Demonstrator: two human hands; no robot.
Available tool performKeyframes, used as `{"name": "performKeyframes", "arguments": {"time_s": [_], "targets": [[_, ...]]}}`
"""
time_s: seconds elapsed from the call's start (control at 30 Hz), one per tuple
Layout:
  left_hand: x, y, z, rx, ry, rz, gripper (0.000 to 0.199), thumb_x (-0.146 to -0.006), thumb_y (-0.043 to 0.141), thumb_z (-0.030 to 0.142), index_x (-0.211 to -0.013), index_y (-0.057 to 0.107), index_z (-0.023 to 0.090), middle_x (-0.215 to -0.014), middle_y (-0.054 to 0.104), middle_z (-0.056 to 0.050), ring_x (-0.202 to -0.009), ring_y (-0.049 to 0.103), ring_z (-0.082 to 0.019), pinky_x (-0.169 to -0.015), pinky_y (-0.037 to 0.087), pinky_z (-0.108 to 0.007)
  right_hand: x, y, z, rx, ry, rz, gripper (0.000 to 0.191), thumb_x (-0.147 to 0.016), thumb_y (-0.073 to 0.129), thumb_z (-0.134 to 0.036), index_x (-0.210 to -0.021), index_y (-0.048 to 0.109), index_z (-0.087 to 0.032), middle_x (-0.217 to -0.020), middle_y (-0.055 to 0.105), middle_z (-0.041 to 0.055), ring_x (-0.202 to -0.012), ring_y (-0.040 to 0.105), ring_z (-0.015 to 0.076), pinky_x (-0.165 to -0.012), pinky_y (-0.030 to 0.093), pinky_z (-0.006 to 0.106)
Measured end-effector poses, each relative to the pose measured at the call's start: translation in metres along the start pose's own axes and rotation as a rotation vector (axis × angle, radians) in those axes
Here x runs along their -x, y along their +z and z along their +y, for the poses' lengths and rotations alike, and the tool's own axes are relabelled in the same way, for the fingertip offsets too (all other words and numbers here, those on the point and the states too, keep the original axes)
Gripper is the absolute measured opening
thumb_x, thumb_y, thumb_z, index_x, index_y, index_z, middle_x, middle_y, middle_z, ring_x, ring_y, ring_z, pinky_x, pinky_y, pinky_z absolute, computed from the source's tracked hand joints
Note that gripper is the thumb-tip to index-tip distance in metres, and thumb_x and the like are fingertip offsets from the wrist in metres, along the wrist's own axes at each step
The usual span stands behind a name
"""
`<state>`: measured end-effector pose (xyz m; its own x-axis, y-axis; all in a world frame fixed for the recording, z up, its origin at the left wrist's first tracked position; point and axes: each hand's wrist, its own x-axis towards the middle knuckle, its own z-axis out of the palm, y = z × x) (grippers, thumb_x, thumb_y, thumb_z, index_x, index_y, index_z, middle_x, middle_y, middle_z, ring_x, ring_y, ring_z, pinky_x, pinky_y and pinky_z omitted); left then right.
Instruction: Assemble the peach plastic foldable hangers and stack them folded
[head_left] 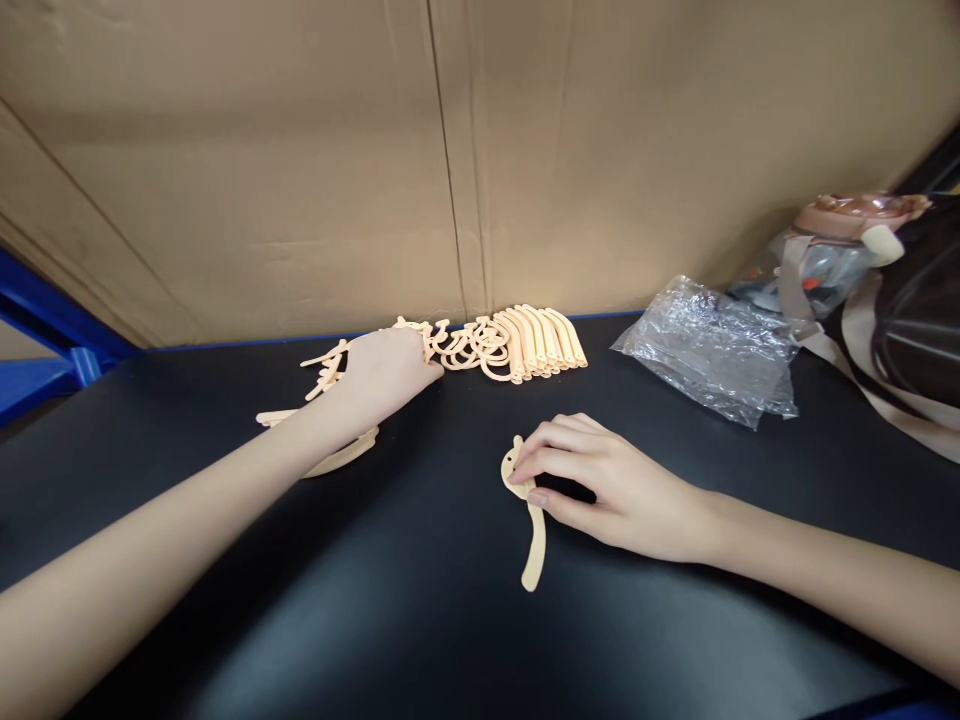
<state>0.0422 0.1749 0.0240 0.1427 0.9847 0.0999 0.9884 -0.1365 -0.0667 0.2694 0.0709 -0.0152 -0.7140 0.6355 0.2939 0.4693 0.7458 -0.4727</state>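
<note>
My right hand [600, 480] is closed, thumb and fingers gripping the rounded end of a cream curved plastic piece [535, 550]. That end has small dark holes, and the piece's narrow tail points toward me. Farther off, my left hand [386, 372] reaches over a group of cream plastic parts at the back left. Its fingers are hidden behind the back of the hand, so I cannot see whether they hold anything. Ring-like cream parts [480, 345] lie just right of it, beside a neat row of curved cream handles [544, 343].
A crumpled clear plastic bag [712, 350] lies on the black tabletop [420, 600] at the right. Behind it stand a strapped clear container [832, 250] and a dark bag [922, 310]. Cardboard [337, 180] walls off the back; a blue metal frame [67, 340] borders the left.
</note>
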Motion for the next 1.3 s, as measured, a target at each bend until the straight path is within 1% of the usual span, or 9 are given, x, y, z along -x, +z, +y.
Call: {"name": "performKeyframes", "arguments": {"time_s": [0.27, 0.43, 0.53, 0.67, 0.83, 0.93, 1.0, 1.13, 1.3], "targets": [[0.025, -0.013, 0.002, 0.279, 0.007, -0.032, 0.032, -0.074, 0.051, 0.039, -0.049, 0.051, 0.020, -0.043, 0.046, 0.002, -0.044, 0.045, -0.014, -0.046, 0.028, -0.027, 0.000, 0.001, 0.001, 0.011, 0.034, 0.034, 0.016, -0.096, 0.049, -0.024, -0.104, 0.062, -0.021, -0.100, 0.066, 0.0025, -0.096, 0.057, 0.0161, -0.088, 0.038, 0.034], [0.082, -0.014, 0.017, 0.605, -0.003, -0.270, 0.030, -0.078, 0.051, 0.047, -0.066, 0.063, 0.022, -0.054, 0.056, 0.004, -0.050, 0.049, -0.013, -0.047, 0.031, -0.024, 0.001, 0.003, 0.005, -0.004, 0.098, 0.130, 0.013, -0.094, 0.052, -0.021, -0.101, 0.063, -0.022, -0.097, 0.067, 0.0010, -0.091, 0.058, 0.0150, -0.086, 0.038, 0.033], [0.114, -0.009, 0.027, 0.587, 0.009, -0.373, 0.033, -0.081, 0.049, 0.047, -0.064, 0.061, 0.022, -0.046, 0.048, 0.004, -0.043, 0.041, -0.012, -0.043, 0.025, -0.023, 0.001, 0.004, 0.007, -0.010, 0.131, 0.149, 0.012, -0.094, 0.053, -0.023, -0.098, 0.064, -0.021, -0.095, 0.067, 0.0007, -0.088, 0.058, 0.0151, -0.085, 0.039, 0.033], [0.130, -0.007, 0.032, 0.451, 0.132, -0.339, 0.035, -0.086, 0.048, 0.047, -0.062, 0.059, 0.023, -0.042, 0.043, 0.005, -0.039, 0.038, -0.012, -0.043, 0.024, -0.023, 0.000, 0.003, 0.006, -0.027, 0.145, 0.136, 0.012, -0.094, 0.053, -0.024, -0.097, 0.063, -0.021, -0.093, 0.066, 0.0004, -0.086, 0.057, 0.0147, -0.085, 0.039, 0.033], [0.097, -0.010, 0.020, 0.111, 0.298, -0.018, 0.036, -0.094, 0.041, 0.042, -0.075, 0.062, 0.020, -0.052, 0.055, 0.002, -0.045, 0.047, -0.014, -0.047, 0.028, -0.025, 0.000, 0.002, 0.006, -0.030, 0.129, 0.133, 0.012, -0.094, 0.052, -0.023, -0.098, 0.064, -0.022, -0.095, 0.067, 0.0005, -0.088, 0.058, 0.0151, -0.086, 0.039, 0.034], [0.055, -0.003, 0.006, -0.102, 0.421, 0.245, 0.026, -0.095, 0.040, 0.024, -0.089, 0.063, 0.015, -0.083, 0.067, -0.008, -0.075, 0.061, -0.022, -0.061, 0.039, -0.028, 0.000, 0.002, 0.005, -0.028, 0.127, 0.134, 0.012, -0.094, 0.053, -0.022, -0.098, 0.064, -0.022, -0.095, 0.067, 0.0007, -0.087, 0.058, 0.0152, -0.086, 0.039, 0.035], [0.028, 0.004, -0.004, -0.244, 0.532, 0.347, 0.026, -0.094, 0.039, 0.017, -0.098, 0.063, 0.009, -0.102, 0.065, -0.016, -0.093, 0.059, -0.028, -0.072, 0.043, -0.033, 0.000, 0.002, 0.004, -0.027, 0.123, 0.134, 0.012, -0.094, 0.052, -0.022, -0.097, 0.064, -0.021, -0.093, 0.067, 0.0009, -0.086, 0.058, 0.0151, -0.086, 0.039, 0.035], [-0.008, 0.016, -0.016, -0.302, 0.650, 0.327, 0.024, -0.090, 0.041, 0.010, -0.095, 0.065, 0.011, -0.096, 0.066, -0.014, -0.090, 0.058, -0.026, -0.075, 0.042, -0.035, -0.001, 0.002, 0.003, -0.021, 0.135, 0.143, 0.014, -0.095, 0.051, -0.024, -0.095, 0.065, -0.020, -0.090, 0.067, 0.0006, -0.083, 0.057, 0.0146, -0.084, 0.040, 0.034], [-0.016, 0.018, -0.016, -0.338, 0.701, 0.331, 0.026, -0.088, 0.040, 0.006, -0.090, 0.065, 0.012, -0.086, 0.067, -0.012, -0.087, 0.057, -0.026, -0.074, 0.039, -0.037, 0.000, 0.002, 0.005, -0.051, 0.114, 0.146, 0.011, -0.093, 0.055, -0.022, -0.095, 0.065, -0.021, -0.086, 0.068, -0.0007, -0.080, 0.059, 0.0138, -0.085, 0.040, 0.034]]}}
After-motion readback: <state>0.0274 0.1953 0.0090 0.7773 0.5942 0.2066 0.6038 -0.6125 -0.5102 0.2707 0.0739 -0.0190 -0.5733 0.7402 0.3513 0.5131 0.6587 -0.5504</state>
